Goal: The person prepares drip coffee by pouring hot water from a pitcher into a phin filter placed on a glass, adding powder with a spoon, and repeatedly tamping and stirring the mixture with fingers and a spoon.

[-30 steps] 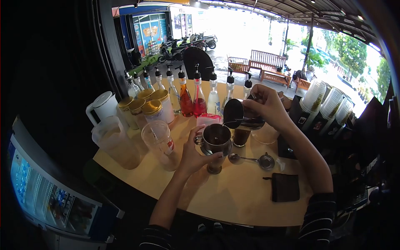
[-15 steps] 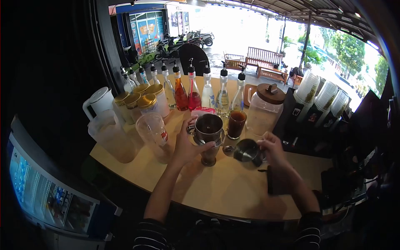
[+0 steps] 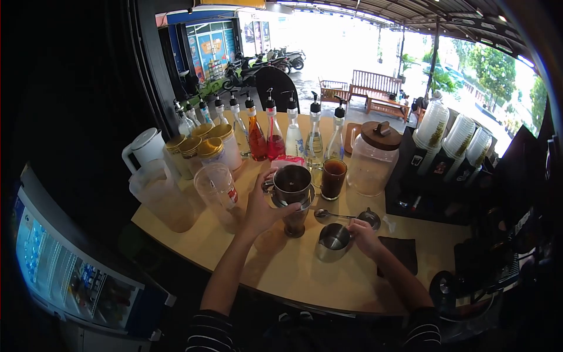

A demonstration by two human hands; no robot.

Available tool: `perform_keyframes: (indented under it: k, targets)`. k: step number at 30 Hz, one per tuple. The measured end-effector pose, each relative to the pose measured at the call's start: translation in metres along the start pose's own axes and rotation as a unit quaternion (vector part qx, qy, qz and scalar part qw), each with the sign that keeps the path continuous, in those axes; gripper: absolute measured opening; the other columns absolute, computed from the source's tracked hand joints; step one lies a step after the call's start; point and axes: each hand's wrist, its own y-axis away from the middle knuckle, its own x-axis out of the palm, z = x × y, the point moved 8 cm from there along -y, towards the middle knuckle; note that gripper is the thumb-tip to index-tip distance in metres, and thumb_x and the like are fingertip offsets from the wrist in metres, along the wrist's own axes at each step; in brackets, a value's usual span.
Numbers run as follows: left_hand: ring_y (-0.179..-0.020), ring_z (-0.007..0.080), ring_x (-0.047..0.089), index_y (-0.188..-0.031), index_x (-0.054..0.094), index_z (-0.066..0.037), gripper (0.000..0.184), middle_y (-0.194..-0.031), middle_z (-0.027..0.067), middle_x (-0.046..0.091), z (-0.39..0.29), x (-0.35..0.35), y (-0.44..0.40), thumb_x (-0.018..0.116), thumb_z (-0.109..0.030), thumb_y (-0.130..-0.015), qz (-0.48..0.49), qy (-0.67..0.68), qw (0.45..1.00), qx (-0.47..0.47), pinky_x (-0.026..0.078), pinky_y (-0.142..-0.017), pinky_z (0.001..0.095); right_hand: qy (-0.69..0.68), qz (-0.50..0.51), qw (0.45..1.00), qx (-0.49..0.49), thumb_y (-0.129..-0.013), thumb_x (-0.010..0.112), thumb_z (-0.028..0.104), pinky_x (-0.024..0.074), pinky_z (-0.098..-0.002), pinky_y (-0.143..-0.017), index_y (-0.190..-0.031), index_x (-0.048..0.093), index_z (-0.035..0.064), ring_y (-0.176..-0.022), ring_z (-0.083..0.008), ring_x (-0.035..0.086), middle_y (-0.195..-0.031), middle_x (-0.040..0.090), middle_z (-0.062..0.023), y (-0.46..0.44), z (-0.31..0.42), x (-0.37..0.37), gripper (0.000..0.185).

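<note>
My left hand (image 3: pixel 261 206) is closed around a metal coffee dripper (image 3: pixel 292 179) with a flared rim and a dark inside. Directly under the dripper stands a glass (image 3: pixel 294 225) with something dark in it, partly hidden. With closed fingers my right hand (image 3: pixel 365 237) grips the handle of a metal pitcher (image 3: pixel 333 242), which is upright low over the table or on it; I cannot tell which. Behind the pitcher lie a spoon (image 3: pixel 327 215) and a small round metal lid (image 3: pixel 369 219). A glass of brown drink (image 3: pixel 333 179) stands behind the dripper to the right.
Pump bottles (image 3: pixel 275 138) line the table's far side. Gold-lidded jars (image 3: pixel 211 151), a clear plastic jug (image 3: pixel 216 190) and a cloudy pitcher (image 3: pixel 161 196) stand left. To the right are a wooden-lidded jar (image 3: pixel 372 161), stacked plastic cups (image 3: pixel 457 135) and a dark cloth (image 3: pixel 399 256).
My right hand has moved down and slightly left with the metal pitcher, uncovering the round lid behind it. My left hand stays at the dripper. The view has shifted slightly.
</note>
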Motion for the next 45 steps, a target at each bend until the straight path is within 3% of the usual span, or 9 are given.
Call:
perform_keyframes:
  k: [4,7,10,14,18,24,27,33,45]
  targets:
    - [-0.118,0.027,0.052,-0.132,0.039,-0.006,0.093,-0.124,0.0157,0.055,0.002,0.0,0.0,0.089,-0.031,-0.058,-0.004,0.024,1.0,-0.011,0.04,-0.101,0.04,0.255,-0.021,0.967,0.014,-0.084,0.059,0.013,0.0438,-0.03,-0.062,-0.081,0.062,0.0048,-0.071,-0.0132,0.055,-0.073,0.055,-0.0028,-0.018,0.033,-0.006,0.009]
    - [-0.118,0.0267,0.052,-0.132,0.039,-0.006,0.092,-0.123,0.0157,0.055,-0.003,0.0,0.0,0.089,-0.03,-0.058,-0.003,0.032,0.999,-0.013,0.04,-0.101,0.0398,0.642,-0.036,0.735,-0.215,-0.081,0.063,0.016,0.0483,-0.0389,-0.071,-0.089,0.068,0.0026,-0.08,-0.0284,0.06,-0.081,0.06,-0.0105,-0.026,0.056,0.007,0.016]
    - [-0.118,0.0264,0.052,-0.132,0.039,-0.007,0.093,-0.123,0.0157,0.055,-0.003,-0.001,0.001,0.09,-0.031,-0.058,-0.008,0.024,1.0,-0.005,0.041,-0.101,0.0395,0.705,0.028,0.693,-0.15,-0.081,0.062,0.017,0.0441,-0.0434,-0.081,-0.086,0.069,0.0073,-0.098,-0.0279,0.058,-0.094,0.062,-0.0087,-0.045,0.027,0.002,0.014]
    - [-0.116,0.0264,0.054,-0.132,0.039,-0.007,0.093,-0.122,0.0156,0.055,-0.009,-0.001,0.002,0.089,-0.031,-0.059,-0.001,0.016,1.0,-0.014,0.042,-0.101,0.0395,0.785,0.031,0.578,-0.221,-0.081,0.059,0.016,0.0453,-0.0423,-0.079,-0.083,0.066,0.008,-0.091,-0.0264,0.061,-0.087,0.063,-0.0081,-0.035,0.039,0.017,0.011]
    - [-0.113,0.0264,0.055,-0.13,0.039,-0.006,0.09,-0.119,0.015,0.057,-0.011,-0.002,0.001,0.089,-0.03,-0.06,-0.006,0.015,1.0,-0.002,0.043,-0.098,0.0387,0.761,0.001,0.601,-0.243,-0.084,0.057,0.015,0.0475,-0.0409,-0.074,-0.084,0.063,0.0059,-0.084,-0.0305,0.062,-0.083,0.063,-0.0112,-0.023,0.092,0.023,0.011]
    - [-0.111,0.0263,0.057,-0.128,0.041,-0.006,0.09,-0.116,0.0144,0.059,-0.011,-0.002,0.0,0.089,-0.032,-0.058,-0.012,0.026,1.0,0.008,0.043,-0.096,0.0386,0.593,-0.033,0.732,-0.335,-0.085,0.054,0.009,0.0497,-0.042,-0.07,-0.093,0.061,0.0008,-0.082,-0.0382,0.061,-0.083,0.059,-0.0164,0.011,0.224,0.116,0.014]
    - [-0.11,0.0265,0.057,-0.128,0.041,-0.005,0.09,-0.116,0.0146,0.059,-0.01,-0.002,0.0,0.089,-0.034,-0.057,-0.014,0.022,1.0,0.002,0.044,-0.095,0.0385,0.623,0.015,0.694,-0.36,-0.081,0.056,0.005,0.0495,-0.0421,-0.069,-0.096,0.062,0.0015,-0.08,-0.0377,0.062,-0.085,0.059,-0.0166,0.009,0.232,0.155,0.017]
    - [-0.111,0.0271,0.058,-0.127,0.042,-0.005,0.091,-0.116,0.0154,0.059,-0.016,-0.003,-0.002,0.09,-0.034,-0.056,-0.009,0.03,1.0,-0.005,0.045,-0.095,0.0388,0.794,0.173,0.497,-0.305,-0.073,0.062,0.005,0.0546,-0.038,-0.066,-0.087,0.063,0.0011,-0.079,-0.029,0.067,-0.089,0.063,-0.0112,-0.025,0.201,0.233,0.015]
    - [-0.113,0.0255,0.054,-0.128,0.042,-0.004,0.091,-0.12,0.0142,0.055,-0.016,-0.001,-0.001,0.09,-0.03,-0.056,0.011,0.06,0.998,-0.023,0.044,-0.095,0.0383,0.845,0.169,0.381,-0.336,-0.07,0.068,0.01,0.0557,-0.0338,-0.062,-0.077,0.066,0.0032,-0.075,-0.0253,0.069,-0.088,0.064,-0.0113,-0.025,0.185,0.255,0.009]
